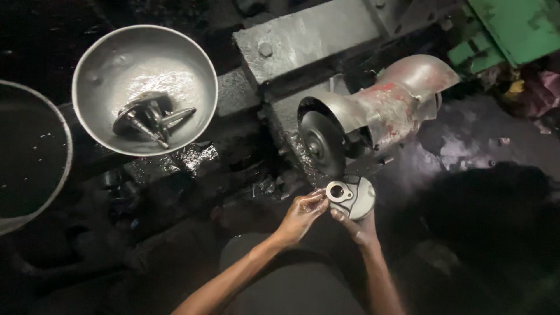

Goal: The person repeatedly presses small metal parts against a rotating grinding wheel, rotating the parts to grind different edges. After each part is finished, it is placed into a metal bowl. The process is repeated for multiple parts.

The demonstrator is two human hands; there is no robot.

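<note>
Your left hand (303, 211) and right hand (357, 226) both grip the metal casting (350, 198) | just below grinding wheel (321, 143) | steel bowl (144, 88) well apart

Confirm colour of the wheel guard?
Guard: bare grey metal with worn red patches, clearest in the head view.

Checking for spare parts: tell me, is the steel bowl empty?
No, the steel bowl holds several dark metal parts.

We are looking straight down from head height, fairly near, facing forward over grinding wheel (322, 143) and bowl (96, 70).
</note>
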